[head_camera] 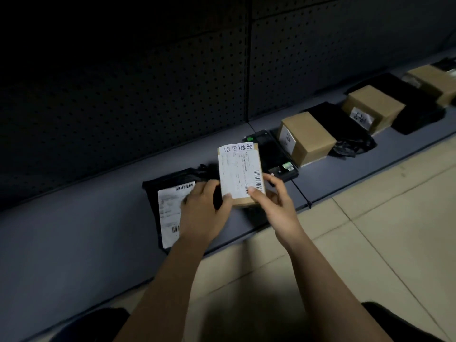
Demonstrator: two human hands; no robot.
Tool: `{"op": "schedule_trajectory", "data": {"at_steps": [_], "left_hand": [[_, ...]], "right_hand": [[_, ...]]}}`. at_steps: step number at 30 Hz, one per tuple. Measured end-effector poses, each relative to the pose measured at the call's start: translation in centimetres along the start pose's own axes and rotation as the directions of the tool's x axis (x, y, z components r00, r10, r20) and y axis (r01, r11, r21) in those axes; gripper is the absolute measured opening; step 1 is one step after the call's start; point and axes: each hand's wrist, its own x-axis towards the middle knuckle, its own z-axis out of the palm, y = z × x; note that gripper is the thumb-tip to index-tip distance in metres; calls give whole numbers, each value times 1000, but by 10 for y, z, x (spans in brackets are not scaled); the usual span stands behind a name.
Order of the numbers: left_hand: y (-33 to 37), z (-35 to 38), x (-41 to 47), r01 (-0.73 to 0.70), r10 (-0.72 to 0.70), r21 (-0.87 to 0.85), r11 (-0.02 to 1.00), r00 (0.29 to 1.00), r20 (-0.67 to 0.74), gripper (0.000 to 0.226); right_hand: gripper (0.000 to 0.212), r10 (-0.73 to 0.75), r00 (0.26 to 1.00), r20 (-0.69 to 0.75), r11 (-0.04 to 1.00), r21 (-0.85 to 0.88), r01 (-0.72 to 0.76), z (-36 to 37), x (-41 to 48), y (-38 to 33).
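Note:
A small cardboard parcel [239, 169] with a white shipping label on its top face is held over the low grey shelf [74, 230]. My left hand [204, 213] grips its lower left corner, thumb on the label. My right hand [274, 206] grips the lower right corner, thumb pressed on the barcode. Under my left hand lies a black plastic mailer bag [170, 191] with a white label, flat on the shelf.
Along the shelf to the right sit a black flat box [274, 154], a cardboard box [306, 139], black bags [345, 127], and two more cardboard boxes [372, 107] [434, 82]. A dark pegboard wall [148, 95] backs the shelf. Beige floor tiles [370, 230] lie in front.

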Motion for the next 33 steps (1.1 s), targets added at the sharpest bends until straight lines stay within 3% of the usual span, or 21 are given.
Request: {"op": "schedule_trajectory", "data": {"at_steps": [2,5,9,17,25,33], "left_hand": [[14,-1,-12,53,-51,56,997,998,-34,46],[30,-14,-44,-42,50,165,985,998,-43,46],[53,-55,-94,-114,101,311,944,993,58,41],[195,-197,-136,-304,242,306,902,944,223,39],[359,-371,-170,-620,588,191,761,784,201,34],[514,-431,-234,-841,837,3,541,539,101,31]], "right_hand": [[44,28,999,-40,999,-37,-30,-8,-13,0],[43,89,987,-132,993,-61,-98,-28,-50,-8],[43,166,976,-143,983,-51,-175,-50,-101,-54],[43,181,951,-249,979,-50,-200,-72,-209,-236],[42,14,902,-431,992,-108,-67,-97,-365,-476],[48,-102,753,-650,994,-42,98,-137,-507,-582]]}}
